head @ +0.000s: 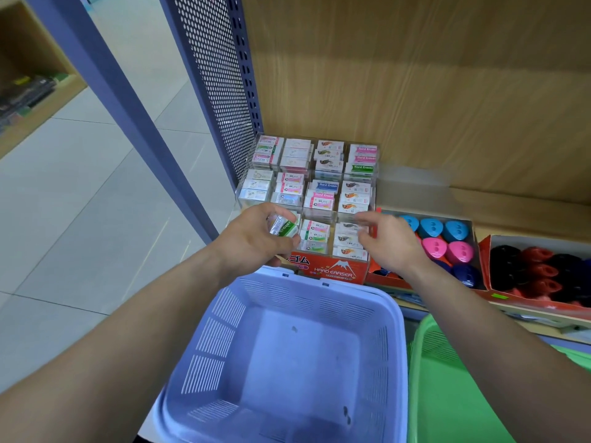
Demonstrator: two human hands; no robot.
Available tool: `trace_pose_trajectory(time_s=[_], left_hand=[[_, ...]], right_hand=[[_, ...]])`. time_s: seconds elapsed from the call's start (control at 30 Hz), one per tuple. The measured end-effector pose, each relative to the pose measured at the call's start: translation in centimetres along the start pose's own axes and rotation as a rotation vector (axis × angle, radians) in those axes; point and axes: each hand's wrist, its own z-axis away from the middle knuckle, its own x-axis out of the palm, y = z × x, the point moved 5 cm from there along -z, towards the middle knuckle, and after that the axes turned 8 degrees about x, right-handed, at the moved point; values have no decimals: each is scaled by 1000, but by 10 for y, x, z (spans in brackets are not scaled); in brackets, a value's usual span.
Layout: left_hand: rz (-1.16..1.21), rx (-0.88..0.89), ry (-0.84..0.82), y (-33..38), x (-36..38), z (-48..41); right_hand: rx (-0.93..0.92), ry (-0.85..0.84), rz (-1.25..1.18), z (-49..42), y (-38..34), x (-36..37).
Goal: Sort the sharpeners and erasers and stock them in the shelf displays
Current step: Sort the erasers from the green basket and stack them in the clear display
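Left hand (256, 238) grips green "eraser" pack (283, 227); display (335, 272) reads "HARD ERASER".

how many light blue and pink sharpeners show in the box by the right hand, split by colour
light blue sharpeners: 3
pink sharpeners: 2
total: 5 in view; the right hand may hide more

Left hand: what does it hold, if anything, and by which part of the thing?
The left hand holds a green-labelled eraser, pinched across its long sides: fingers above, thumb below. Its left end is hidden in the hand.
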Motion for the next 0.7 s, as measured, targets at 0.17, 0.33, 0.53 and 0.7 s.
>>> trace_pose_trajectory(time_s=[0.17, 0.33, 0.53, 0.7], left_hand=[[-3, 12, -1, 0, 0, 2], [9, 14, 11, 2, 0, 2], [-2, 12, 24, 4, -1, 3], [-10, 9, 24, 5, -1, 2]], right_hand=[[-23, -122, 150, 0, 4, 11], [-117, -206, 224, 4, 6, 20], [-129, -60, 177, 9, 13, 14], [-171, -125, 277, 17, 13, 22]])
